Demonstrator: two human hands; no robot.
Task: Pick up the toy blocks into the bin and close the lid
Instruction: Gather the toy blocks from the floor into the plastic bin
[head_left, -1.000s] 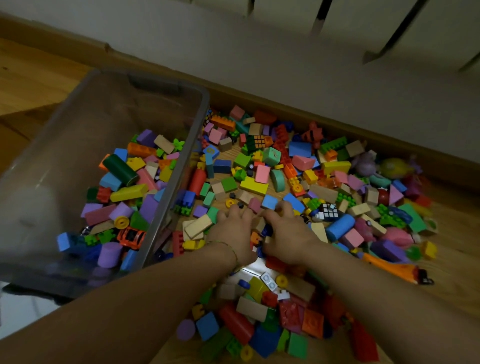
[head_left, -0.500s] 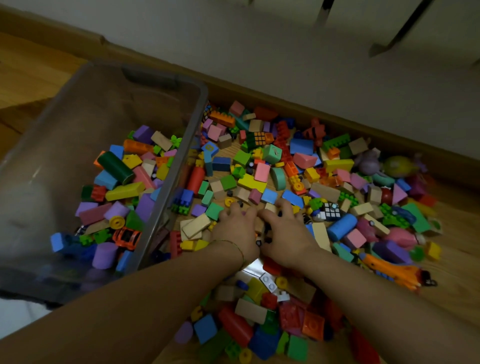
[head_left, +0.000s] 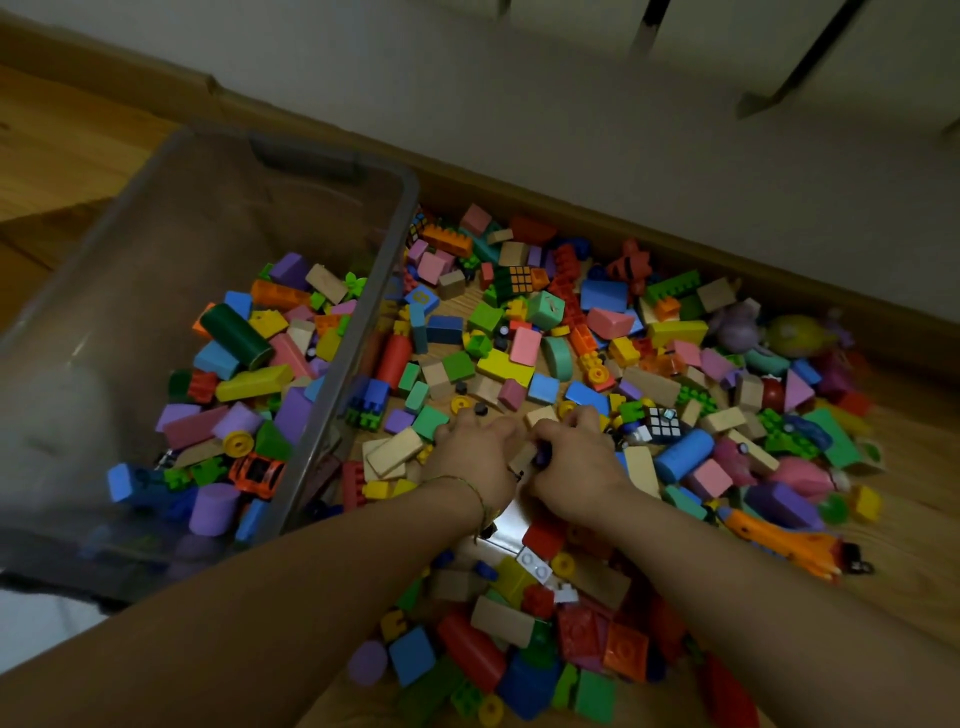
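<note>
— Where's the bin (head_left: 156, 234)?
— Far left, open-topped, partly filled with blocks.
— And your hands?
— Just right of the bin: my left hand (head_left: 475, 454), then my right hand (head_left: 579, 465), knuckles up, fingers curled into the toy blocks (head_left: 506, 364) heaped on the floor (head_left: 909, 597), a tan block (head_left: 522, 458) squeezed between them.

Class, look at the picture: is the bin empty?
No, the bin holds many coloured blocks, among them a dark green cylinder.

Bin (head_left: 332, 447) holding blocks sits left of the floor pile (head_left: 597, 343), below the wall (head_left: 519, 114)
</note>
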